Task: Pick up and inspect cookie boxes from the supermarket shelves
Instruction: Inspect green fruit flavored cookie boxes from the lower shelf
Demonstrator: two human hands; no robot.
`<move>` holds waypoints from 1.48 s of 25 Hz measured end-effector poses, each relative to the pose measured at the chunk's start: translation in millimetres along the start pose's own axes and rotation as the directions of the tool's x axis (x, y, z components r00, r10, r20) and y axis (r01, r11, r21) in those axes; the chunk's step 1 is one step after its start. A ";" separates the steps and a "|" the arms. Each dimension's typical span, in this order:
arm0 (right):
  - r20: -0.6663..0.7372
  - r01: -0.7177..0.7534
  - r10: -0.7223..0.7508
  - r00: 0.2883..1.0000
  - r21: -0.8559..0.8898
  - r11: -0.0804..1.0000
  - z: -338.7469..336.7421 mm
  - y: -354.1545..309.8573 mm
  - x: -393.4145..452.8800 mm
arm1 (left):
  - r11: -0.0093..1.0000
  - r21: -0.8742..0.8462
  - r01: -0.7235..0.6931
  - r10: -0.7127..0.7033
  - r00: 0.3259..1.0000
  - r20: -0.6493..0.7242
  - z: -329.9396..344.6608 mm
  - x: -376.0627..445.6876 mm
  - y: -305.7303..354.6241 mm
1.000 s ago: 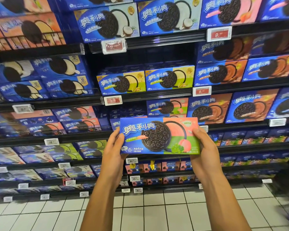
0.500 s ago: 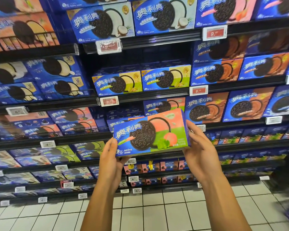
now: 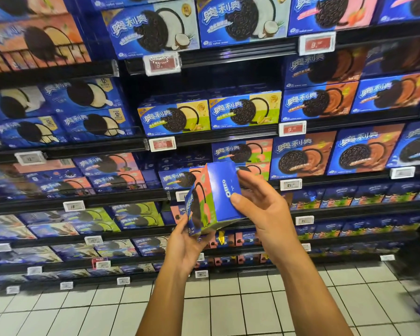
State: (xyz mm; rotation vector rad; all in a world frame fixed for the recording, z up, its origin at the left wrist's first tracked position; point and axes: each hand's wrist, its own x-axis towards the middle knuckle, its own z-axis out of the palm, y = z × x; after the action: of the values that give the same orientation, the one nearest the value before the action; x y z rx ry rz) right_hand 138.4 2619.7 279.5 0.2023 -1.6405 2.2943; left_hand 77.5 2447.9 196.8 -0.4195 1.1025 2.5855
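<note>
The Oreo cookie box point(image 3: 216, 197), held flat with its front showing a moment ago, is now turned so its glossy blue end panel faces us at frame centre. The left hand point(image 3: 183, 246) cradles its lower corner with curled fingers; the right hand point(image 3: 262, 204) pinches the cardboard end. Similar rectangular boxes fill the shelves point(image 3: 228, 138) behind.

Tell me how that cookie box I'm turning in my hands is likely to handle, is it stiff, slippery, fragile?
The cookie box probably stays stiff: its edges look straight though the left hand and right hand hold it only at the ends. Its glossy printed faces may be slightly slippery. The cookies pictured on it suggest fragile contents, so squeezing or dropping seems risky.
</note>
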 end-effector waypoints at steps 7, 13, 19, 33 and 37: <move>-0.048 -0.031 0.036 0.998 0.088 0.996 -13.7 -7.7 0.4 | 0.994 0.074 -0.085 0.085 0.996 0.002 -1.3 -8.2 16.2; -0.164 -0.104 0.154 0.974 0.277 0.955 -46.5 -10.0 6.0 | 0.943 0.197 -0.269 0.251 0.962 0.109 14.3 -39.0 61.4; -0.228 -0.147 0.251 0.941 0.395 0.907 -49.0 -10.0 9.2 | 0.780 0.450 -0.436 0.330 0.896 0.297 32.5 -63.3 71.1; -0.177 -0.183 0.268 0.947 0.385 0.904 -47.4 -8.7 8.2 | 0.816 0.280 -0.505 0.445 0.859 0.252 34.9 -66.8 75.4; -0.167 -0.204 0.259 0.951 0.287 0.936 -46.4 -8.5 8.6 | 0.818 0.214 -0.534 0.462 0.831 0.309 30.6 -68.5 79.1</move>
State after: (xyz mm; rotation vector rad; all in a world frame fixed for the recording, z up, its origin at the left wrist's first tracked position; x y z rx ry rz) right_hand 136.2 2667.2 274.1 -0.1742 -1.3123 2.6110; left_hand 105.4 2407.3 294.0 0.3037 1.6484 2.7216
